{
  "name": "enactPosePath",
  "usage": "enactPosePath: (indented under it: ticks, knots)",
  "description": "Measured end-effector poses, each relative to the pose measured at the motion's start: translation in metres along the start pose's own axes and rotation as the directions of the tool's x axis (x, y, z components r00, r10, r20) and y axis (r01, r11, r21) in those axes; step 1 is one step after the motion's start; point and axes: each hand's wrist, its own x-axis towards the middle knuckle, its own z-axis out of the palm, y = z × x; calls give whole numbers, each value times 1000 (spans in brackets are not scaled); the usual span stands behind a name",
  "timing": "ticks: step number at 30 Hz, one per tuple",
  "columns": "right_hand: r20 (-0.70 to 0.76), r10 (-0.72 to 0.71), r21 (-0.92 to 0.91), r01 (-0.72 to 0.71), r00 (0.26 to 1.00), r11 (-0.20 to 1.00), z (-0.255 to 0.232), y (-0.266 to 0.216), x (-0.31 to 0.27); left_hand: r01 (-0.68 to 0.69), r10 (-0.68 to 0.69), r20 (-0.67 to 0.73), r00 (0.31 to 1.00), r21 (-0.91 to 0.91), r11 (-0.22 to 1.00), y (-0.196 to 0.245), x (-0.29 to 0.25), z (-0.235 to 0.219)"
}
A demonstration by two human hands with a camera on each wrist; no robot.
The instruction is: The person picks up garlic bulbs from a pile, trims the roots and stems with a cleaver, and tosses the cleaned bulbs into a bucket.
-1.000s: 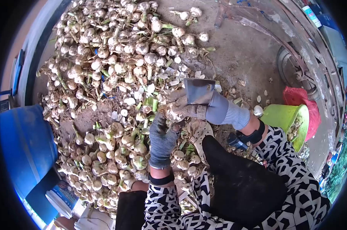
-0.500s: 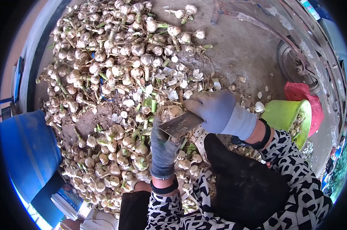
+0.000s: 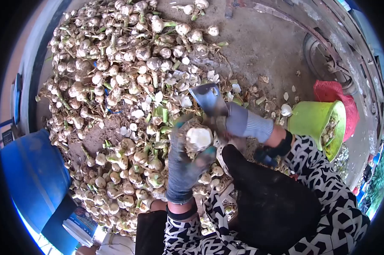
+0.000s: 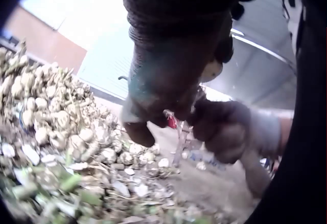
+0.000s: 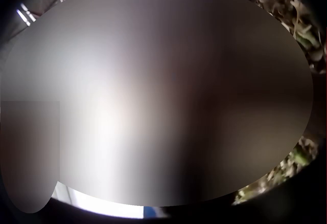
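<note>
Above garlic pile (image 3: 115, 76): left hand (image 3: 184, 163) grips bulb (image 3: 198, 138) (right hand (image 3: 234, 121): cleaver (image 3: 206, 98)).

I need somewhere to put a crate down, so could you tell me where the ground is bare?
The concrete between the garlic pile, the wheel and the green bucket is mostly bare, with a few scraps. It is crowded left of it, and around the hands, where bulbs and trimmings cover the ground.

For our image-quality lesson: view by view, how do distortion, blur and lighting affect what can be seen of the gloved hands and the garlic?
Head view: fisheye bend, dark corners, even daylight; the left hand holding a garlic bulb and the right hand with the blade are sharp. Left wrist view: bright backlight, glove dark, garlic pile soft. Right wrist view: almost wholly blurred out.
</note>
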Motion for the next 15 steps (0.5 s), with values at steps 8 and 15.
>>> enactPosePath:
  ticks: [8, 15]
  knots:
    - [151, 71, 256, -109, 986, 961, -8, -47, -12, -150, 168, -56, 984, 242, 959, -18, -15, -14]
    - [166, 224, -816, 6, 960, 577, -29, 6, 34, -324, 328, 109, 938, 612, 721, 16, -33, -26]
